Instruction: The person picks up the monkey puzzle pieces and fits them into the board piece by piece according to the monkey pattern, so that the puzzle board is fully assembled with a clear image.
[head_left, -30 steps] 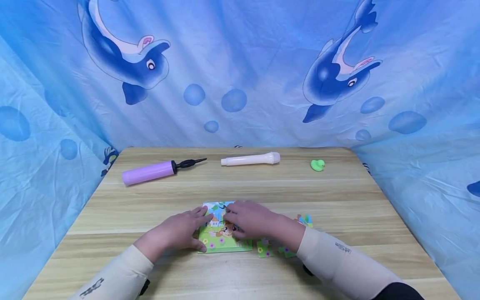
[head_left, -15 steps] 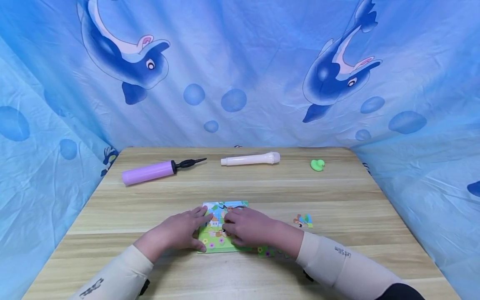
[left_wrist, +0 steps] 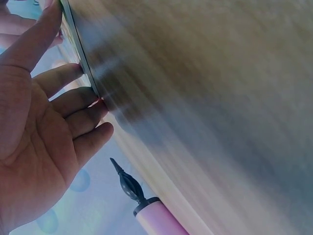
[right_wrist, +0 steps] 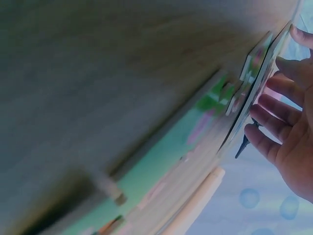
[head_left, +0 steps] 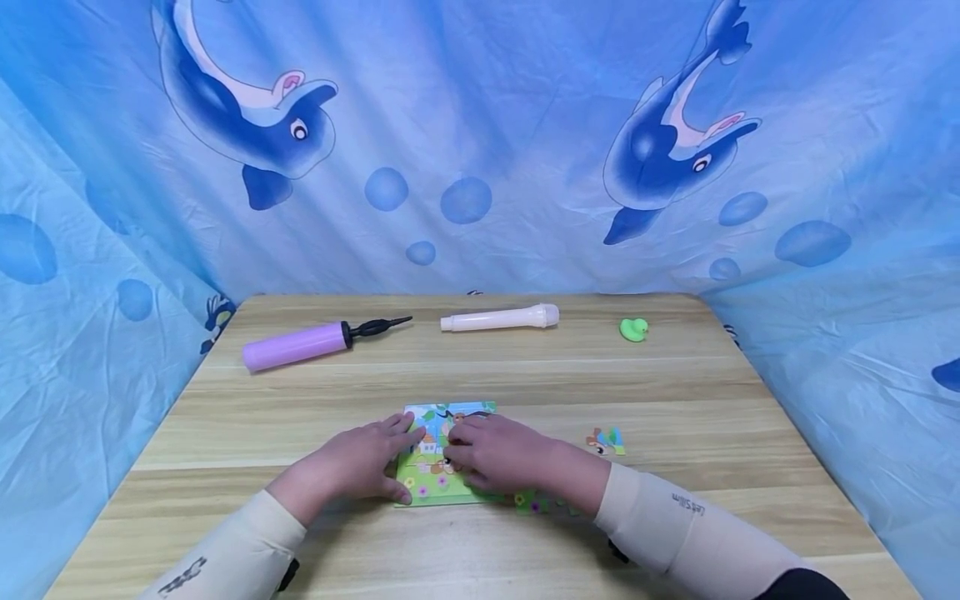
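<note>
A jigsaw puzzle (head_left: 427, 493) with a cartoon picture lies flat on the table before me, in the head view. My left hand (head_left: 356, 458) rests along its left side, fingers spread and fingertips on the edge; in the left wrist view they touch the thin board rim. My right hand (head_left: 498, 452) lies over the puzzle's right half, with loosely bent fingertips on the picture and hiding part of it. To the right sits a loose puzzle piece (head_left: 606, 442) with an animal face. More flowered pieces (head_left: 534, 503) lie partly hidden under my right wrist.
Behind the puzzle lie a purple hand pump (head_left: 296, 347) with a black nozzle, a pale pink microphone-shaped stick (head_left: 498, 319) and a green toy duck (head_left: 634, 330). A blue dolphin curtain (head_left: 465, 125) hangs around the wooden table (head_left: 420, 558).
My right hand has slid slightly toward me over the puzzle, uncovering its top right corner and the loose animal-face piece while covering more of the flowered pieces. My left hand has stayed in place.
</note>
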`<state>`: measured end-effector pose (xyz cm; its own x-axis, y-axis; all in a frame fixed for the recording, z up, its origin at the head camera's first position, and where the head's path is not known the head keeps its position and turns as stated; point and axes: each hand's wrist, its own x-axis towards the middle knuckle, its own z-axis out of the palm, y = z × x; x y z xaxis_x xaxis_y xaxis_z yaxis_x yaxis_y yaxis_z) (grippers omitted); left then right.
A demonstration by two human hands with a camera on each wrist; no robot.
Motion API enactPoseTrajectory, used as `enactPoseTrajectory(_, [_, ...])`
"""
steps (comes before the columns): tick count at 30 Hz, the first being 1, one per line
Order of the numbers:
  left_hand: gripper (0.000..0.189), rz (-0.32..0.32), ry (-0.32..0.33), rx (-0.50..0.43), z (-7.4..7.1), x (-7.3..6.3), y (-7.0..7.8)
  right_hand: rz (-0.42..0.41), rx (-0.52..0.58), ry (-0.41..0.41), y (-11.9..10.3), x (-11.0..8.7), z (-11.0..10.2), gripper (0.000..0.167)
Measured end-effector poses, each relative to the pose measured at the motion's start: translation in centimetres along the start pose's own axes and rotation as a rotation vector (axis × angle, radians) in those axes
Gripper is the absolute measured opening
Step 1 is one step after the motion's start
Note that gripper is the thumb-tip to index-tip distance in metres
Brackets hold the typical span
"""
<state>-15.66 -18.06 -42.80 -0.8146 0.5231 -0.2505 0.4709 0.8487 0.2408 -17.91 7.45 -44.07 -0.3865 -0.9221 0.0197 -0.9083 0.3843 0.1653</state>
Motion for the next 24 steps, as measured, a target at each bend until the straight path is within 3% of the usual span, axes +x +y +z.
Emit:
enactPoseTrajectory(11, [0.092,-0.004,0.002,0.012,0.1,0.1,0.0,0.163,0.137,-0.031,2.2,-2.8,-1.6,0.042])
enactPoseTrajectory(16, [0.093,-0.001,0.001,0.018,0.1,0.1,0.0,0.242,0.177,-0.025,4.0,-5.2,-2.2,0.045])
enactPoseTrajectory(24, [0.094,-0.003,-0.001,0.019,0.1,0.1,0.0,0.3,0.138,0.044,6.6,-9.7,-2.4,0.039])
